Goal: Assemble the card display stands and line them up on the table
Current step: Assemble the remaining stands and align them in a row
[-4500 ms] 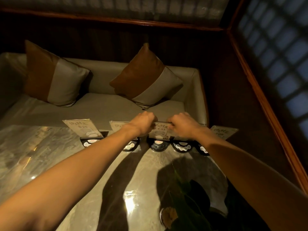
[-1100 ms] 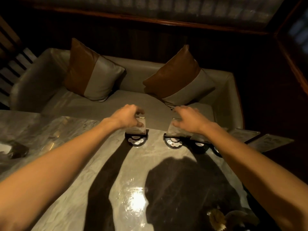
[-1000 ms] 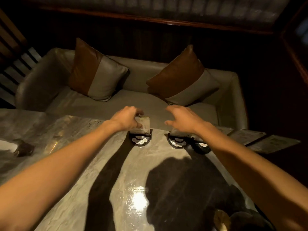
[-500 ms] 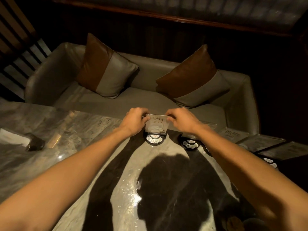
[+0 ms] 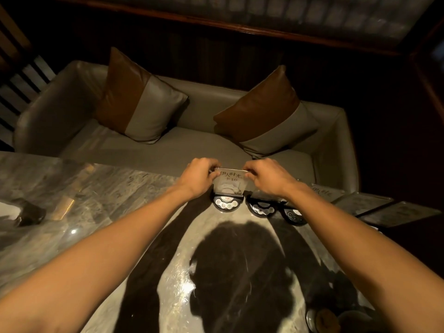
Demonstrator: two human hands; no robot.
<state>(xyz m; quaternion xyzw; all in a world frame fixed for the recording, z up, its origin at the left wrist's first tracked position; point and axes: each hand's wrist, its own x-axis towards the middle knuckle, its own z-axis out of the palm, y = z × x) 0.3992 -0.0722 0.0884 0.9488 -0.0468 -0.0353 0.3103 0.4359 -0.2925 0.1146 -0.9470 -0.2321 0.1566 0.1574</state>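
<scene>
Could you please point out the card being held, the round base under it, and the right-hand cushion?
card (image 5: 229, 182), head view, printed face.
round base (image 5: 225, 203), head view, button panel.
right-hand cushion (image 5: 262, 109), head view, brown half.

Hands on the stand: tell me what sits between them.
Head view: the card spans the gap between the left hand and right hand, each pinching an upper corner. It stands in the round black base.

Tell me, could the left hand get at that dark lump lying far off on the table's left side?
Probably yes. The left hand now pinches the card over its base, but bare marble table lies between it and the dark object, with nothing in the way.
</scene>
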